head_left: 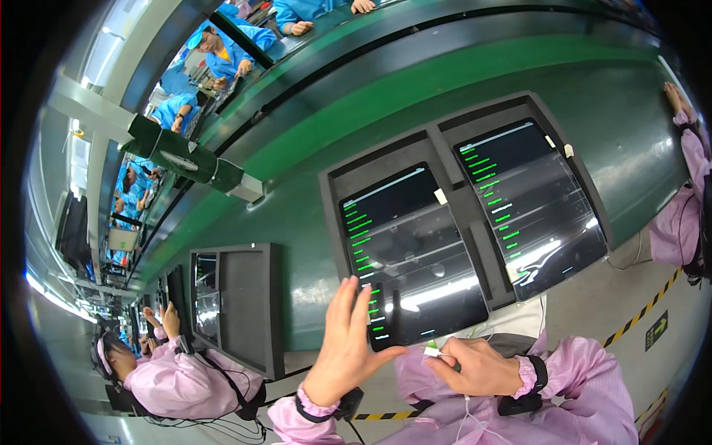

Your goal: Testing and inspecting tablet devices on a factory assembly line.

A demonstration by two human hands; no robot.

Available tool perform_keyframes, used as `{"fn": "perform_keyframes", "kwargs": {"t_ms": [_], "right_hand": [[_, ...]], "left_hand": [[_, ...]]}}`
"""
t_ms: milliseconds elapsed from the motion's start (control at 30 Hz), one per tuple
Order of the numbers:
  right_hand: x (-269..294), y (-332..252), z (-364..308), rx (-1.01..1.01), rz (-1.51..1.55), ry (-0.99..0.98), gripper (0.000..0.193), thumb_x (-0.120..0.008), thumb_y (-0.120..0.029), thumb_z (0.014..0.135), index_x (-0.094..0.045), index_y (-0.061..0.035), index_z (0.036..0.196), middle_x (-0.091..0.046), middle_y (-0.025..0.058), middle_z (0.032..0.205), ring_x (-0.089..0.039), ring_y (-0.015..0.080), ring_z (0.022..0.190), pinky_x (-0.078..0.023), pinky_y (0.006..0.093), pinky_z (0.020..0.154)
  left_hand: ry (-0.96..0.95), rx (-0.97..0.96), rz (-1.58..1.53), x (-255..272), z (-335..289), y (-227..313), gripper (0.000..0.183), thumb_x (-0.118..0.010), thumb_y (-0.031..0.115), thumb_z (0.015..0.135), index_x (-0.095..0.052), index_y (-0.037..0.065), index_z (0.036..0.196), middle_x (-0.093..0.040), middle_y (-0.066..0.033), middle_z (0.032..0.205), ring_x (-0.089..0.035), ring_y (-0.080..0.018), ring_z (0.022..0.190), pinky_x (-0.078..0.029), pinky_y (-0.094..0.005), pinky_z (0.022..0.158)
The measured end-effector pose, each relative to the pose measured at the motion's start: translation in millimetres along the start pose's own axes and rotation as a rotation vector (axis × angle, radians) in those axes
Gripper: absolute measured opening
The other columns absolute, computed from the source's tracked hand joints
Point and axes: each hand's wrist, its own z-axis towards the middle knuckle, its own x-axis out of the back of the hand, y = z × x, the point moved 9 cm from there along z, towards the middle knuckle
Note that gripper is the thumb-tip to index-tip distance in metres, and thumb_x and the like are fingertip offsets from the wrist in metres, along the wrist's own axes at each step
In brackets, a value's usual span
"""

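Two black tablets lie side by side in a dark grey foam tray with two compartments (469, 209). Lines of green text run down the left side of both the left tablet (424, 259) and the right tablet (534, 204), and each has a pale tab on its edge. My left hand (343, 352) is open at the lower left edge of the left tablet, fingers stretched out; whether they touch its glass is unclear. Just below that tablet, my right hand (478, 366) pinches a small white cable plug (432, 351) with a bit of green beside it. A thin white cable (466, 415) hangs below.
Another foam tray (252, 297) with a tablet stands at left on the green bench (304, 267), near a co-worker in pink (185, 382). Another person's pink sleeve (690, 156) reaches in at right. A wrapped post (185, 159) and people in blue are beyond.
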Motion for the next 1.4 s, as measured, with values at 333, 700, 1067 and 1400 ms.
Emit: {"fn": "perform_keyframes", "kwargs": {"t_ms": [333, 700, 1067, 1400], "right_hand": [[-2, -3, -27, -0.117, 0.113, -0.059, 0.017, -0.065, -0.011, 0.085, -0.051, -0.0046, 0.079, -0.057, 0.0087, 0.057, -0.059, 0.0246, 0.046, -0.044, 0.0361, 0.042], [176, 35, -99, -0.306, 0.121, 0.643, 0.04, -0.064, 0.007, 0.083, -0.028, -0.0079, 0.073, -0.057, 0.0051, 0.058, -0.066, 0.0117, 0.063, -0.046, 0.0221, 0.051], [182, 50, -92, -0.358, 0.163, 0.59, 0.037, -0.064, 0.005, 0.084, -0.032, -0.0081, 0.072, -0.054, 0.0025, 0.059, -0.064, 0.0087, 0.065, -0.047, 0.0232, 0.053], [184, 48, -91, -0.315, 0.117, 0.62, 0.039, -0.065, 0.003, 0.084, -0.032, -0.0086, 0.069, -0.054, 0.0026, 0.057, -0.068, 0.0127, 0.068, -0.046, 0.0217, 0.049]], "left_hand": [[0.079, 0.032, -0.058, -14, -12, -5, 0.107, -0.088, 0.022, 0.063, -0.022, -0.005, 0.143, -0.021, -0.0305, 0.147, -0.029, -0.0461, 0.134, -0.032, -0.0478, 0.109], [0.122, -0.078, -0.156, 25, 90, 22, 0.083, -0.08, 0.015, 0.075, -0.033, 0.001, 0.142, -0.037, -0.0186, 0.144, -0.041, -0.0305, 0.132, -0.04, -0.0438, 0.103], [0.006, -0.22, -0.153, -35, 227, 60, 0.066, -0.068, 0.032, 0.087, -0.04, -0.007, 0.132, -0.052, -0.028, 0.127, -0.052, -0.0354, 0.119, -0.044, -0.0413, 0.097], [-0.165, -0.04, -0.165, -82, 273, 47, 0.074, -0.059, 0.047, 0.091, -0.039, -0.01, 0.132, -0.049, -0.0318, 0.13, -0.047, -0.0395, 0.125, -0.039, -0.0418, 0.103]]}}
